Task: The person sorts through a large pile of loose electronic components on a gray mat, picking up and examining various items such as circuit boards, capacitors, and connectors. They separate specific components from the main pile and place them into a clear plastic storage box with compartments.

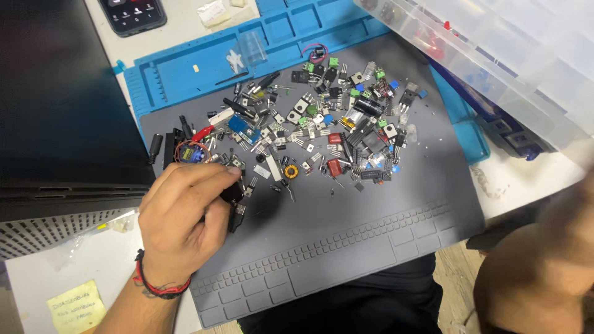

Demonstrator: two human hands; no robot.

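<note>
Black component (233,193), small, pinched between fingertips of left hand (179,216) over grey mat (346,247), beside 1 heap of loose electronic parts (315,133). Right hand (544,266) blurred at frame edge; grip cannot be told. Risk: a slipped pinch would likely drop it among look-alike parts.

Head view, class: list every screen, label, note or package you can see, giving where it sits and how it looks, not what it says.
Phone: top left on the white desk, dark, screen lit.
Sticky note: bottom left corner, yellow, square, handwritten.
Small plastic bag: on the blue tray, clear.
</note>
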